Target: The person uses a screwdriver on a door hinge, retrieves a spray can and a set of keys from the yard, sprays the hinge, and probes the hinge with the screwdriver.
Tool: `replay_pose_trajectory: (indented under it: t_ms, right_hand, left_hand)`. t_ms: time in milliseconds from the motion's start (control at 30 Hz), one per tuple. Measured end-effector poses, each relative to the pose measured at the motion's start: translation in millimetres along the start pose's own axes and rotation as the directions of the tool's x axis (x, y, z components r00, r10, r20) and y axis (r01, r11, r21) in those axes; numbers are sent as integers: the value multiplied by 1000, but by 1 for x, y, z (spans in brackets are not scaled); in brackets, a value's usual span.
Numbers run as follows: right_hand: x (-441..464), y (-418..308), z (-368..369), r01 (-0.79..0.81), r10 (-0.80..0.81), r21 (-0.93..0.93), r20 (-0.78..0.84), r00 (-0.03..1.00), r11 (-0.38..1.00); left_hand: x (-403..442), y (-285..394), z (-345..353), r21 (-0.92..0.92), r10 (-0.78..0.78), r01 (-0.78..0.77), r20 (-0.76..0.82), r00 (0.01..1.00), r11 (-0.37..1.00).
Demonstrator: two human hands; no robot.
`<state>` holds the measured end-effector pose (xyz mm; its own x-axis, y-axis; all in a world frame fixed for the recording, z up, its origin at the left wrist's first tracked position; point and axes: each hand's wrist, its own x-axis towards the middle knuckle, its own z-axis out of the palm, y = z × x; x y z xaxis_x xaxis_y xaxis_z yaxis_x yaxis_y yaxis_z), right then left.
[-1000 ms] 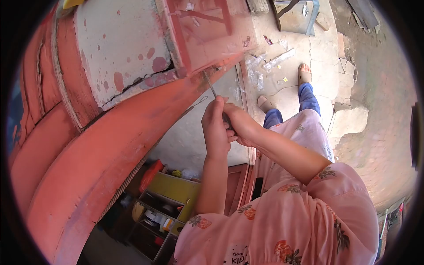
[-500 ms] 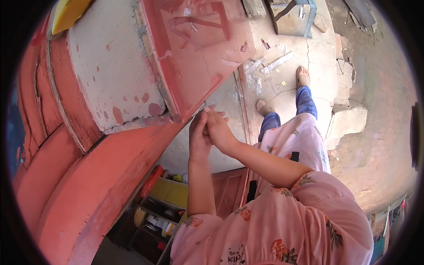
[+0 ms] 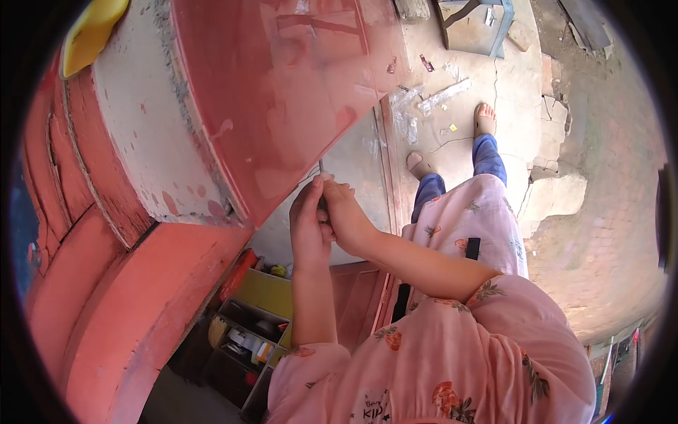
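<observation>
My left hand and my right hand are pressed together, fingers closed round the dark handle of a thin-shafted tool, which looks like a screwdriver. Most of its handle is hidden by the fingers. Its slim metal shaft points away from me, beside the lower edge of a glossy red door panel. I cannot make out what the tip touches.
A peeling red frame and a white wall section stand at the left. Below are shelves with small items. Plastic scraps and a blue-grey stool are on the cracked floor.
Both hands have shifted slightly left with the screwdriver, turning a little, so its shaft and dark handle now show. The door panel appears further left and larger in view.
</observation>
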<state>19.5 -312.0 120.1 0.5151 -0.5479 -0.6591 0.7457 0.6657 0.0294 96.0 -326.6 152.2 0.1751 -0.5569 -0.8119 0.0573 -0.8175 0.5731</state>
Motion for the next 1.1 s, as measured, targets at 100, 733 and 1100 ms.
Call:
replay_pose_trajectory:
  t_ms: [100,733,1100]
  right_hand:
    - [2,-4,-8,-104,103,75,25,994,992]
    - [23,40,-57,326,-308,-381,111,945,865]
    - [0,-6,-53,212,-238,-473,5,971,855]
  left_hand:
    - [0,-8,2,-126,-55,56,14,998,990]
    - [24,-62,-8,-108,187,-182,32,982,977]
    - [-4,-34,38,-138,84,-86,-22,996,987]
